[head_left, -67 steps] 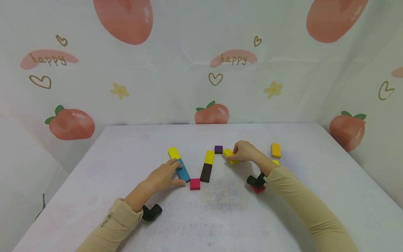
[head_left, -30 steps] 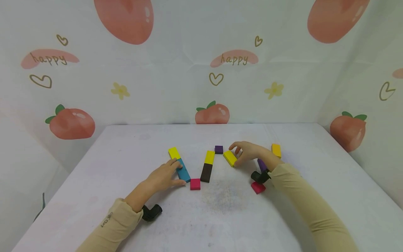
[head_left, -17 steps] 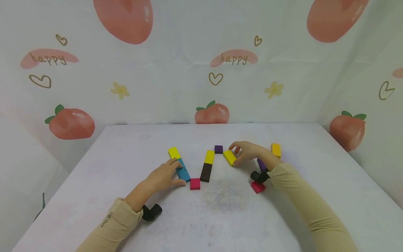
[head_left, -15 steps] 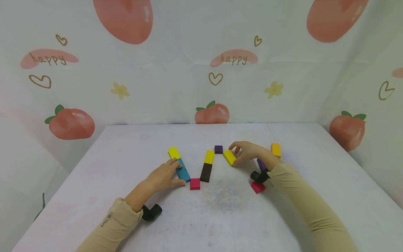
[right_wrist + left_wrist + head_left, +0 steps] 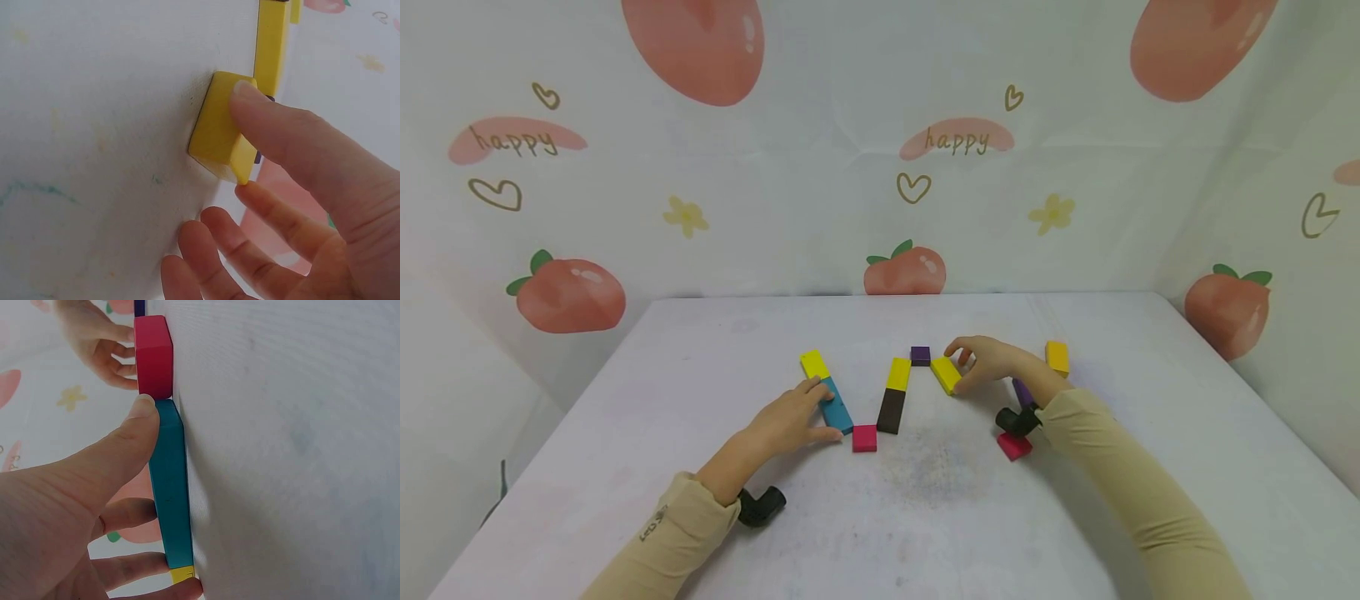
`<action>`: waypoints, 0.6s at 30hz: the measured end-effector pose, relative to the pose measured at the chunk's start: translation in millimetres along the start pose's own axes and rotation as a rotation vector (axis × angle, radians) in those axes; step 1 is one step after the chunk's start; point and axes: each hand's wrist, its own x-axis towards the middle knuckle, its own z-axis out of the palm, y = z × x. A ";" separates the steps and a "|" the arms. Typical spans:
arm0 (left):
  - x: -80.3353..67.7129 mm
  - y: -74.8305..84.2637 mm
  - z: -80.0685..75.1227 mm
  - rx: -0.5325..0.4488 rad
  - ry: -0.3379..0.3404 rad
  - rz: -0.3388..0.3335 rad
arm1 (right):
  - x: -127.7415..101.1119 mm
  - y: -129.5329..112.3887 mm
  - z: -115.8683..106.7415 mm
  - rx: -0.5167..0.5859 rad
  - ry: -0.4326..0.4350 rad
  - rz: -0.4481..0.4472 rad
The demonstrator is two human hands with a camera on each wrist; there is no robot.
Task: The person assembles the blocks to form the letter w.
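Just right of the small purple block (image 5: 921, 356), the landmark here, a yellow block (image 5: 945, 376) lies slanted on the table (image 5: 925, 533). The right hand (image 5: 990, 362), on the yellow block's right, touches it with the thumb; the other fingers are loosely bent and spread, not wrapped around it. Left of the landmark and nearer the person, a row of another yellow block (image 5: 898, 374) and a black block (image 5: 891, 411) leads toward a red block (image 5: 864, 438). Farther left, the left hand (image 5: 787, 418) rests, relaxed and spread, against a blue block (image 5: 838, 408), thumb at its near end. Well right of the landmark lies an orange block (image 5: 1057, 358).
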 end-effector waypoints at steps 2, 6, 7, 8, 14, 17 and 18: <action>-0.1 -0.1 0.1 0.000 0.000 0.001 | 0.5 0.0 0.2 0.003 -0.001 0.007; -0.1 0.1 0.3 0.002 -0.001 0.000 | 1.3 0.1 0.8 0.014 -0.002 0.020; -0.1 0.2 0.3 0.002 -0.002 0.001 | 1.4 0.1 1.0 0.016 -0.002 0.023; -0.1 0.2 0.3 0.002 -0.002 0.000 | 1.5 -0.1 1.2 0.015 -0.002 0.020; 0.0 0.0 0.4 -0.006 -0.003 -0.006 | 1.7 -0.1 1.4 0.009 0.003 0.002; 0.1 -0.2 0.6 -0.004 -0.002 -0.006 | 1.7 0.7 1.6 0.011 0.007 0.005; 0.2 -0.1 0.7 -0.004 -0.002 -0.006 | 1.8 0.8 1.6 0.008 0.007 0.002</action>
